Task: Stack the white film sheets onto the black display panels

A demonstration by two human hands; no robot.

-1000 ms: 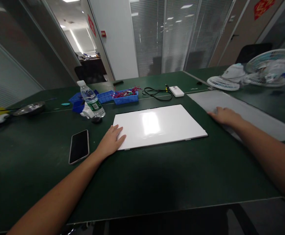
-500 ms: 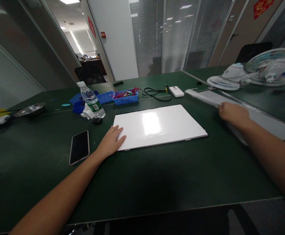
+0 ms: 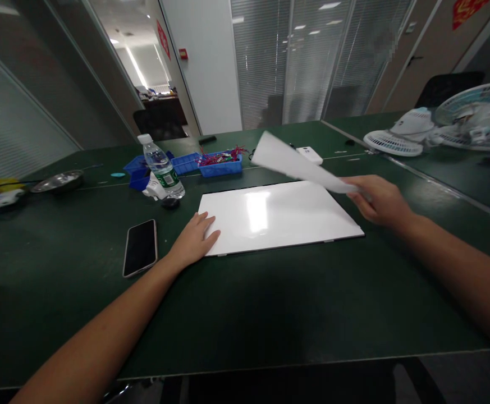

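Note:
A glossy white panel (image 3: 278,216) with thin dark edges lies flat on the green table, bright with a light reflection. On its left edge rests my left hand (image 3: 194,238), open, fingers spread and touching the surface. My right hand (image 3: 377,199) is closed on the end of a thin white sheet (image 3: 295,163). That sheet is raised and slants up to the left, above the far right part of the panel. Its exact material cannot be made out.
A phone (image 3: 140,248) lies left of my left hand. Behind it stand a tilted water bottle (image 3: 160,168) and a blue tray (image 3: 220,167) of red wires. A white box (image 3: 310,155) sits behind the sheet; fan parts (image 3: 413,132) lie far right.
My right hand has swung the white sheet leftward, off the table on the right and up over the panel. My left hand has stayed on the panel's edge.

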